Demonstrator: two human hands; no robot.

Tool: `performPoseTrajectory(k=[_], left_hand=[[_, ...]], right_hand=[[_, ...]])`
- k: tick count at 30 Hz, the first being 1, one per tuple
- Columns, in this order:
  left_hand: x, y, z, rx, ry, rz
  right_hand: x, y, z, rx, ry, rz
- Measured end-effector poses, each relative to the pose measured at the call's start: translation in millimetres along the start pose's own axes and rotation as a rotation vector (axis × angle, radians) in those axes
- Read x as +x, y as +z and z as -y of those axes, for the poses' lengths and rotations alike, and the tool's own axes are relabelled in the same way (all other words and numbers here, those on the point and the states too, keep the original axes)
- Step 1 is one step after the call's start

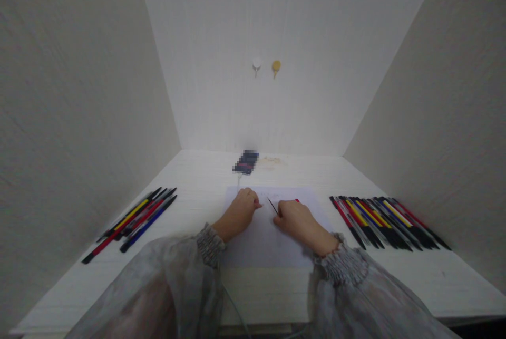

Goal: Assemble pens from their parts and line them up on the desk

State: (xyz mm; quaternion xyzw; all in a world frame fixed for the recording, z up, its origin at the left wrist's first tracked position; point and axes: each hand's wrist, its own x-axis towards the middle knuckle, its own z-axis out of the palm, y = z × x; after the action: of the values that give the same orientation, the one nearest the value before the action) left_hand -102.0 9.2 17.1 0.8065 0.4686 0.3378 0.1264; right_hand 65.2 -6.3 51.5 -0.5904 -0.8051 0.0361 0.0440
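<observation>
My right hand (297, 221) is closed around a thin dark rod (272, 205), which looks like a pen refill; its pointed end slants up and left. A small red piece (297, 201) shows beyond the knuckles, most of it hidden by the hand. To the left, my left hand (244, 211) has thumb and fingers pinched together, with something tiny and pale at the tips that I cannot make out. Both hands are over a white sheet of paper (269, 249), a short gap between them.
Several pens (132, 220) in red, yellow, blue and black lie at the left. A larger row of similar pens (385, 223) lies at the right. A blurred dark device (246, 162) with a pale cable is behind the paper. Walls enclose the white table (197, 191) on three sides.
</observation>
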Motion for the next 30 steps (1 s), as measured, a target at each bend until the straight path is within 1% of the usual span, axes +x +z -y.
performPoseTrajectory(k=[2,3,5,7,8,10,13,16,30], left_hand=[[2,-5.7,-2,-0.224,-0.138,-0.054],[2,-8.8,-3,-0.362,-0.201,-0.078],[3,-14.4,-6,-0.652,-0.303,-0.126],[4,-18.6,-10,-0.913,-0.368,-0.166],[4,-20.0,-12,-1.021,-0.394,-0.179],[4,-21.9,-15,-1.191,-0.446,-0.197],[4,-22.6,-17,-1.343,-0.493,-0.203],[4,-22.3,-18,-1.408,-0.497,-0.198],[3,-20.4,-22,-1.377,-0.507,-0.134]], right_hand=[[2,0,-3,0.228,-0.021,-0.045],[3,0,-4,0.380,-0.038,-0.038],[3,2,-4,0.704,-0.080,0.027],[1,5,-2,0.964,-0.127,0.110],[0,6,-1,1.052,-0.152,0.142],[-2,9,2,1.152,-0.192,0.182],[-4,10,6,1.180,-0.216,0.210],[-3,11,6,1.156,-0.212,0.209],[-2,14,4,1.134,-0.213,0.188]])
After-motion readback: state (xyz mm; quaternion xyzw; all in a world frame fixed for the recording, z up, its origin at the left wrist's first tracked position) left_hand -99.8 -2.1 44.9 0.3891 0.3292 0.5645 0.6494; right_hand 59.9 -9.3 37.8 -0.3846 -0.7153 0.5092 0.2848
